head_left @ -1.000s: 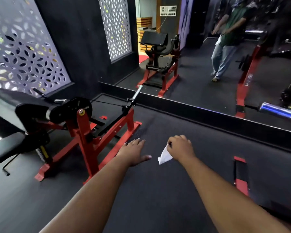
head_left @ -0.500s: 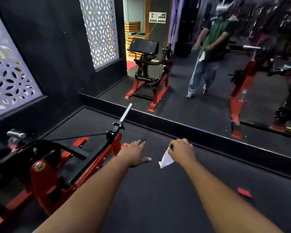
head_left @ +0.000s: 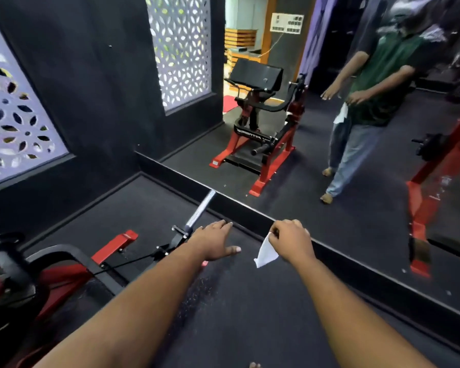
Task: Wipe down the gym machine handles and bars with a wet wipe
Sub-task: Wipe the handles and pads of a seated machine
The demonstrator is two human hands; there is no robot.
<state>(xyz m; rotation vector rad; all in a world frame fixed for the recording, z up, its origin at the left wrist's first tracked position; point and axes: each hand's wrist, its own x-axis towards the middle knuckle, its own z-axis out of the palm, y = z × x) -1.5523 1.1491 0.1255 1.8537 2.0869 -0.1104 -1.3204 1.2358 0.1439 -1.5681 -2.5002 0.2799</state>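
A big mirror (head_left: pixel 356 181) fills the upper right of the frame, and a person with a white cloth shows in it. The dark floor (head_left: pixel 237 314) fills the bottom. A red and black gym machine (head_left: pixel 51 266) sits at the lower left. Its shiny metal bar (head_left: pixel 200 209) sticks up toward the middle of the frame.

Both arms reach forward from the bottom of the frame. The left hand (head_left: pixel 215 241) is in the middle, palm down, with its fingers straight and spread out. It holds nothing. It is just beside the low end of the bar, but I cannot tell if it touches it. The right hand (head_left: pixel 292 241) is just right of it. Its fingers are curled and pinch a white wet wipe (head_left: pixel 265 252). The wipe hangs down from the fingers, between the two hands, above the floor.
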